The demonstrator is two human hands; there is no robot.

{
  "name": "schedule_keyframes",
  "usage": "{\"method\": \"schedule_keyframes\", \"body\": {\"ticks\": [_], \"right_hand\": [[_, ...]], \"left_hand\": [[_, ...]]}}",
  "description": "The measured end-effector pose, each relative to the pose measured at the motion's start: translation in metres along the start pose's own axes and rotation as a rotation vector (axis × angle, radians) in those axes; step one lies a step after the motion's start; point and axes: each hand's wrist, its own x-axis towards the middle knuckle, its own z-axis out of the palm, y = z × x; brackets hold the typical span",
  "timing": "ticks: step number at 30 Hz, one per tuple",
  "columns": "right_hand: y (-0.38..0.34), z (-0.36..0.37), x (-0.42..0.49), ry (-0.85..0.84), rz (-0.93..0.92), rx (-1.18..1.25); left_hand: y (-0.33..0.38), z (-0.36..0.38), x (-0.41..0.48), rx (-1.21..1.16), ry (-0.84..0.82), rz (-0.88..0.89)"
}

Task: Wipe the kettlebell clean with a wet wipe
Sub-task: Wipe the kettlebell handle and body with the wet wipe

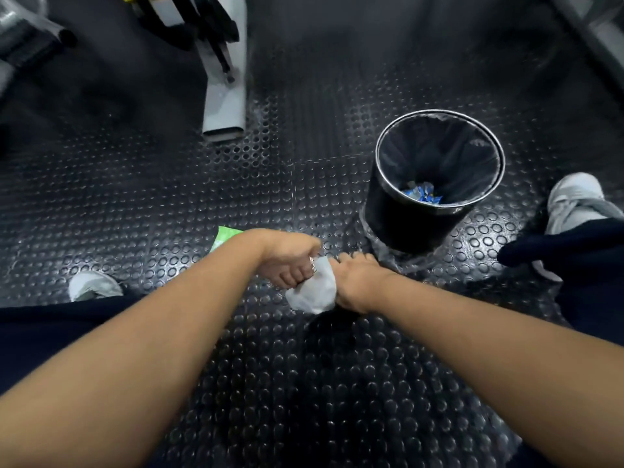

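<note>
1. nearest, two bare forearms reach forward and meet low over the floor.
2. the left hand has its fingers curled round one end of the wet wipe. the right hand holds the other end, so both grips are clamped on the same sheet.
3. the wipe is white, soft and crumpled, bunched between the hands rather than spread flat.
4. the kettlebell cannot be made out. a dark patch lies just under the wipe, but whether it is the weight or only shadow i cannot tell.
5. progress, as a judgement: the wipe is out and in hand, and no wiping contact shows. the cleaning either lies ahead or is over and the wipe is bound for the bin.
6. the floor is dark rubber matting, studded with raised round dots and slightly glossy.
7. just behind the left wrist a green wipe packet peeks out.
8. a pale shoe sits to the left and another shoe to the right.
9. further on, a round waste bin with a metal rim and a black liner holds blue wrappers.
10. farthest, a grey boxy machine leg rests on the mat.
</note>
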Motion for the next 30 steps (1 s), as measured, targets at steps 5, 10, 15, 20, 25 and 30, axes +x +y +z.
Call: {"method": "schedule_keyframes", "body": {"ticks": [5, 10, 15, 20, 25, 30], "right_hand": [[0.001, 0.003, -0.001, 0.032, -0.001, 0.007], [0.005, 0.007, 0.002, 0.058, -0.005, -0.006], [0.006, 0.009, 0.004, 0.081, -0.025, -0.017], [0.007, 0.010, 0.001, 0.102, -0.034, -0.025], [0.004, 0.009, 0.003, 0.084, 0.002, -0.046], [0.004, 0.010, 0.002, 0.099, -0.006, -0.032]], "left_hand": [[0.012, 0.012, 0.005, 0.057, 0.068, 0.001], [-0.005, 0.037, 0.039, -0.116, 0.185, 0.124], [-0.023, 0.037, 0.039, -0.180, 0.256, 0.126], [-0.014, 0.018, 0.003, -0.087, 0.124, 0.055], [0.009, 0.011, -0.013, 0.039, 0.072, -0.077], [0.008, 0.049, 0.011, -0.152, 0.166, 0.028]]}}
